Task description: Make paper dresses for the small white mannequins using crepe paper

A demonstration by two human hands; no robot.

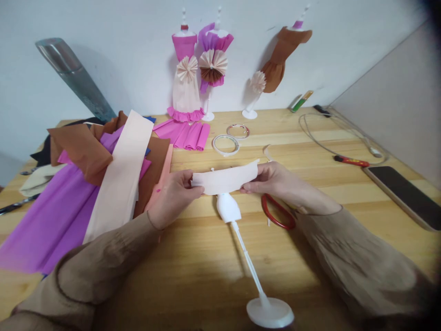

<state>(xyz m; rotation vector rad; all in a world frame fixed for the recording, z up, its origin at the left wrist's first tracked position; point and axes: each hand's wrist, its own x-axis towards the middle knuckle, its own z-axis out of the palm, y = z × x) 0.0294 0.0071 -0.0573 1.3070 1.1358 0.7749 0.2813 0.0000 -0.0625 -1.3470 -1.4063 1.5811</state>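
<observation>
Between my two hands a short strip of pale crepe paper (225, 178) is stretched out. My left hand (174, 195) pinches its left end, and my right hand (270, 180) pinches the right end. Behind and below the strip lies a small white mannequin (229, 209) on a thin stand; its round base (270, 312) points toward me. The strip hides the upper part of the mannequin. Red-handled scissors (277, 214) rest on the table just below my right hand, their blades mostly hidden.
Crepe paper sheets (117, 170) in several colours are heaped at left. Two tape rolls (225, 145) lie ahead. Three dressed mannequins (186, 87) stand by the wall. At right are a phone (404, 195), a red-and-black tool (351, 161), a cable (320, 149) and a green glue tube (302, 101).
</observation>
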